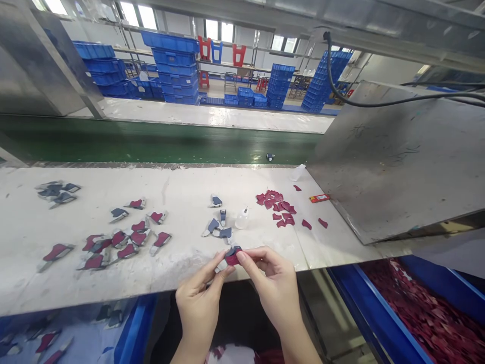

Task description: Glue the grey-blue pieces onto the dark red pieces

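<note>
Between the fingertips of my left hand (201, 293) and my right hand (271, 283) is a small dark blue and red plastic part (232, 256), held over the table's front edge. Both hands pinch it, one from each side. Just beyond lie several dark blue and grey parts (214, 226). A clear squeeze bottle (242, 218) with a thin tip stands beside them. Farther right is a loose pile of flat dark red pieces (275, 199). To the left lies a group of parts with red faces (127, 242).
A green conveyor belt (170, 144) runs behind the white table (182, 187), with one small part (270, 157) on it. A metal panel (401, 162) stands at right. Blue bins sit below: one at left (138, 328), one of red pieces at right (394, 316).
</note>
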The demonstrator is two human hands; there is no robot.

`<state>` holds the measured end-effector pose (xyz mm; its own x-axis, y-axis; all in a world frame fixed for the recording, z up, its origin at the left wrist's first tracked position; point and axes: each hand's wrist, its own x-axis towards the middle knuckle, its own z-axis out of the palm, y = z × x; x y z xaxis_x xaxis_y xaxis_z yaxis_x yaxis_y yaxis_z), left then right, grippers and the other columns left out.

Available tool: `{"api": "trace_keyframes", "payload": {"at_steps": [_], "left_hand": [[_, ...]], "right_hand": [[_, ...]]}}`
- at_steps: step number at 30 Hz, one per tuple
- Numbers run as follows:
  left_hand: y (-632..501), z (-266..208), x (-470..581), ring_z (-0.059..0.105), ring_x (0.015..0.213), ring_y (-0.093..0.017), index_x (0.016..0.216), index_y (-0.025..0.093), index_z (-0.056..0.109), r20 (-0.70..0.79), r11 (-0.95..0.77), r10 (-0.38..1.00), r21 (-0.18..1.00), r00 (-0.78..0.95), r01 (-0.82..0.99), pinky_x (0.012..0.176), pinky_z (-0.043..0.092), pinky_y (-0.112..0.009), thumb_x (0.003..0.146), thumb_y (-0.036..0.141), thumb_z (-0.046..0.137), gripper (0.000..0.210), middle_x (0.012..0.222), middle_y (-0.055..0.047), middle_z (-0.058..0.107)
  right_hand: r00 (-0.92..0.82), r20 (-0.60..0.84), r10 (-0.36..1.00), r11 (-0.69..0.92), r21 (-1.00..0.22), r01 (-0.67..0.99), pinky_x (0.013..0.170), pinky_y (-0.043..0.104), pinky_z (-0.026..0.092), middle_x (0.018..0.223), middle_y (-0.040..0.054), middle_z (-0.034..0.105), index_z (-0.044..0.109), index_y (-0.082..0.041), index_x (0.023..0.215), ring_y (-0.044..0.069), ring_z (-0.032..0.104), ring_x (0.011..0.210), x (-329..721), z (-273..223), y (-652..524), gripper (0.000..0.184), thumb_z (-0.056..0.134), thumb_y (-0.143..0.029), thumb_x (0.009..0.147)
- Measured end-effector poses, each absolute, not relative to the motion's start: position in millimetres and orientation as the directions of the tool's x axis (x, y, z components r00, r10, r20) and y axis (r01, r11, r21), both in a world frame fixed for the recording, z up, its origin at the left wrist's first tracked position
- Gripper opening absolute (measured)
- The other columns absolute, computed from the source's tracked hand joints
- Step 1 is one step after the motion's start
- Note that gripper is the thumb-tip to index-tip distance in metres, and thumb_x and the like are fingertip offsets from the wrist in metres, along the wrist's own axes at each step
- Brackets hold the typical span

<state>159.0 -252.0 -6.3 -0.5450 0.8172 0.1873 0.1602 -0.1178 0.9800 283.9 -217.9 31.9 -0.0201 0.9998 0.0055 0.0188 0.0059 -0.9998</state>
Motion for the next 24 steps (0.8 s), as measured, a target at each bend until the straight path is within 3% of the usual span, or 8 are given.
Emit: {"api": "trace_keyframes", "payload": {"at_steps": [7, 13, 17, 20, 24], "left_hand": [[-253.9, 3.1, 161.8, 0.077, 0.073, -0.021, 0.095, 0.025, 0.081, 0.124, -0.07, 0.819, 0.991, -0.56, 0.116, 0.07, 0.065, -0.023, 0.068, 0.027, 0.083, 0.028, 0.091, -0.001, 0.08], [-253.7, 15.9, 161.1, 0.078, 0.076, -0.023, 0.089, 0.022, 0.082, 0.018, -0.029, 0.847, 0.999, -0.531, -0.013, 0.071, 0.065, -0.023, 0.067, 0.027, 0.084, 0.023, 0.086, -0.003, 0.08], [-253.0, 18.4, 160.4, 0.077, 0.078, -0.025, 0.089, 0.02, 0.081, -0.019, -0.011, 0.865, 0.998, -0.502, -0.058, 0.073, 0.065, -0.025, 0.067, 0.027, 0.084, 0.023, 0.087, -0.004, 0.08], [-254.9, 20.3, 160.3, 0.077, 0.078, -0.026, 0.089, 0.019, 0.081, -0.019, -0.013, 0.866, 0.998, -0.5, -0.062, 0.074, 0.065, -0.026, 0.067, 0.027, 0.084, 0.023, 0.087, -0.005, 0.08], [-257.3, 22.6, 157.5, 0.077, 0.077, -0.026, 0.09, 0.019, 0.081, -0.003, -0.015, 0.892, 0.999, -0.452, -0.037, 0.072, 0.066, -0.027, 0.069, 0.026, 0.082, 0.022, 0.087, -0.005, 0.08]], "right_hand": [[0.003, 0.163, 0.987, 0.161, -0.976, 0.145, 0.062, 0.024, 0.052, 0.074, 0.0015, 0.072, 0.073, -0.02, 0.08, 0.014, 0.065, 0.065, 284.7, 31.0, -220.2, 0.014, 0.07, -0.032, 0.087], [-0.017, 0.475, 0.88, 0.455, -0.833, 0.315, 0.058, 0.022, 0.05, 0.07, 0.0006, 0.067, 0.071, -0.019, 0.083, 0.011, 0.059, 0.062, 283.7, 27.9, -223.9, 0.007, 0.068, -0.018, 0.089], [-0.024, 0.578, 0.815, 0.545, -0.754, 0.367, 0.056, 0.023, 0.05, 0.069, 0.0019, 0.066, 0.073, -0.018, 0.086, 0.012, 0.059, 0.063, 284.0, 25.4, -223.9, 0.008, 0.068, -0.013, 0.088], [-0.008, 0.524, 0.851, 0.497, -0.802, 0.33, 0.055, 0.022, 0.05, 0.068, 0.0005, 0.065, 0.075, -0.02, 0.088, 0.012, 0.058, 0.061, 287.6, 26.0, -221.6, 0.006, 0.07, -0.017, 0.087], [-0.178, 0.174, 0.969, 0.196, -0.974, 0.115, 0.064, 0.024, 0.054, 0.092, 0.0034, 0.067, 0.073, -0.025, 0.111, 0.014, 0.065, 0.078, 297.5, 29.1, -213.0, 0.023, 0.068, -0.033, 0.089]]}}
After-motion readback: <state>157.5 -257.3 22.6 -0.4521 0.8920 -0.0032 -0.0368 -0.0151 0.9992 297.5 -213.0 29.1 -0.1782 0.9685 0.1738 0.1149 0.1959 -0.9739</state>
